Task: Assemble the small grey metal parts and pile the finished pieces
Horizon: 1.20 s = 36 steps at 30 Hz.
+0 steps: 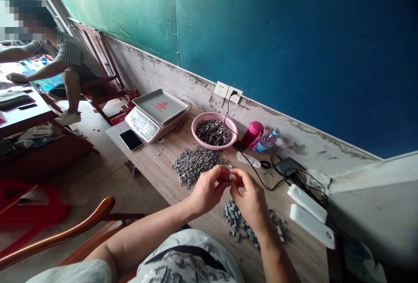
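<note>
Lying beyond the left hand (206, 190) is a wide grey pile (196, 164); a smaller pile (235, 221) sits below the right hand (251, 200). Nearly closed fingertips of both pinch a tiny dark piece (230, 181): seemingly close handwork, calling for steady pressure.

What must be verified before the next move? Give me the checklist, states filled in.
1. Left hand and right hand meeting at a small piece: ok.
2. Small piece's shape and alignment: cannot tell; fingers mostly hide it.
3. Far grey pile on the table: ok.
4. Near grey pile fully in view: not ok; the right hand and forearm cover part.
5. Pink basket upright, dark pieces inside: ok.
6. Basket unobstructed in view: not ok; black cable crosses it.
</note>
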Each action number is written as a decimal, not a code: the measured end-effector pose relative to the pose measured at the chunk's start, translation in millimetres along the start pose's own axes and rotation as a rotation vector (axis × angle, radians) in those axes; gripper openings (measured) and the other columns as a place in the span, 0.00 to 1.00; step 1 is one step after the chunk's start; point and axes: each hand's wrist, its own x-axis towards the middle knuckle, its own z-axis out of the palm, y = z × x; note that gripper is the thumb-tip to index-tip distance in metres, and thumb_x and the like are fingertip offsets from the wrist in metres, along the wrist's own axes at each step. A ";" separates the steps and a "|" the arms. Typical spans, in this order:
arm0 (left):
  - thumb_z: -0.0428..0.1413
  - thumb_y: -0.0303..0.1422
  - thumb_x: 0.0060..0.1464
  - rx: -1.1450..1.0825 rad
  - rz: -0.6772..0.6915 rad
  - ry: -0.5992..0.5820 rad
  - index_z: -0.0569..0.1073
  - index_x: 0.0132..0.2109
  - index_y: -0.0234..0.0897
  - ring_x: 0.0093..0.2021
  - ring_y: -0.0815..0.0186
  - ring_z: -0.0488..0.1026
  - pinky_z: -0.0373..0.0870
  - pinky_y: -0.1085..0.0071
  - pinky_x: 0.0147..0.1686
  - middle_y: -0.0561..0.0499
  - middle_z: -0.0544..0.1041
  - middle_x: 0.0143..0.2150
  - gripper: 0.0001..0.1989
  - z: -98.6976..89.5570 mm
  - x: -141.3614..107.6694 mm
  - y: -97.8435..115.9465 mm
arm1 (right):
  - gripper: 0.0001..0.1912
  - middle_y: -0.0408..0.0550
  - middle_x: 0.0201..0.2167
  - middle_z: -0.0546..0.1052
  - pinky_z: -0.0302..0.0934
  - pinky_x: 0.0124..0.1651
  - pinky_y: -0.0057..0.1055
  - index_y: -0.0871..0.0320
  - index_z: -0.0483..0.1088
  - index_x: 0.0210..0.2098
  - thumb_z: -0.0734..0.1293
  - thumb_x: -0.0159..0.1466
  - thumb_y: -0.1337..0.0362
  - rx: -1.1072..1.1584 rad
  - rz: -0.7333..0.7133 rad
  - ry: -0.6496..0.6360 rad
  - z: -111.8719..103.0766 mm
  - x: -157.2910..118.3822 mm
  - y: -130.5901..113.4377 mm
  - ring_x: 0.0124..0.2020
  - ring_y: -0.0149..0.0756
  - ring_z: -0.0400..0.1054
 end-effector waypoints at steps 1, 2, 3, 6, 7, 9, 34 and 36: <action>0.52 0.22 0.54 0.004 0.023 0.003 0.65 0.40 0.34 0.32 0.72 0.69 0.68 0.75 0.35 0.50 0.72 0.34 0.06 -0.1 -0.2 -0.6 | 0.15 0.48 0.36 0.74 0.66 0.40 0.28 0.58 0.65 0.45 0.60 0.59 0.75 0.009 0.014 0.021 1.2 -0.6 -1.0 0.36 0.34 0.70; 0.51 0.23 0.55 0.014 0.055 0.002 0.65 0.42 0.34 0.34 0.71 0.69 0.68 0.75 0.35 0.49 0.72 0.35 0.07 0.0 -0.3 -1.5 | 0.15 0.48 0.36 0.74 0.66 0.39 0.28 0.58 0.65 0.45 0.60 0.59 0.74 0.030 0.039 0.035 2.3 -1.2 -2.0 0.35 0.34 0.70; 0.50 0.23 0.56 0.033 0.091 -0.002 0.65 0.44 0.34 0.35 0.70 0.69 0.68 0.73 0.37 0.48 0.72 0.37 0.07 0.2 -0.4 -2.4 | 0.14 0.48 0.36 0.74 0.66 0.38 0.28 0.58 0.65 0.45 0.61 0.60 0.74 0.056 0.070 0.042 3.2 -2.0 -2.8 0.35 0.33 0.70; 0.48 0.24 0.58 0.131 0.205 -0.041 0.63 0.50 0.33 0.39 0.67 0.67 0.68 0.69 0.40 0.44 0.72 0.42 0.12 2.6 -1.2 -5.5 | 0.13 0.47 0.34 0.74 0.66 0.36 0.26 0.58 0.65 0.45 0.61 0.60 0.72 0.108 0.148 0.043 4.2 -4.3 -5.5 0.32 0.32 0.70; 0.47 0.24 0.59 0.161 0.240 -0.050 0.62 0.51 0.33 0.39 0.66 0.67 0.67 0.68 0.41 0.44 0.72 0.42 0.13 3.9 -1.8 -6.2 | 0.13 0.47 0.34 0.74 0.66 0.35 0.26 0.58 0.65 0.45 0.61 0.60 0.71 0.106 0.164 0.042 4.0 -5.1 -6.5 0.31 0.32 0.70; 0.46 0.23 0.59 0.191 0.293 -0.036 0.61 0.51 0.33 0.38 0.66 0.66 0.66 0.67 0.40 0.44 0.72 0.42 0.13 6.9 -3.4 -6.6 | 0.14 0.47 0.33 0.73 0.67 0.35 0.27 0.58 0.64 0.46 0.62 0.60 0.70 0.099 0.191 0.044 3.0 -6.5 -8.8 0.31 0.32 0.70; 0.50 0.29 0.59 0.230 0.339 -0.119 0.69 0.40 0.32 0.35 0.66 0.68 0.66 0.68 0.38 0.45 0.74 0.33 0.05 -4.3 3.3 -5.1 | 0.16 0.45 0.30 0.69 0.66 0.35 0.27 0.59 0.62 0.45 0.65 0.57 0.66 0.549 0.496 -0.061 -3.8 -13.8 -0.6 0.30 0.32 0.67; 0.51 0.28 0.59 0.252 0.338 -0.072 0.69 0.40 0.32 0.36 0.65 0.68 0.66 0.68 0.38 0.45 0.75 0.35 0.04 -3.5 3.3 -8.1 | 0.16 0.44 0.29 0.68 0.65 0.33 0.26 0.59 0.63 0.44 0.66 0.57 0.66 0.565 0.530 -0.002 -1.7 -13.2 -0.8 0.30 0.31 0.66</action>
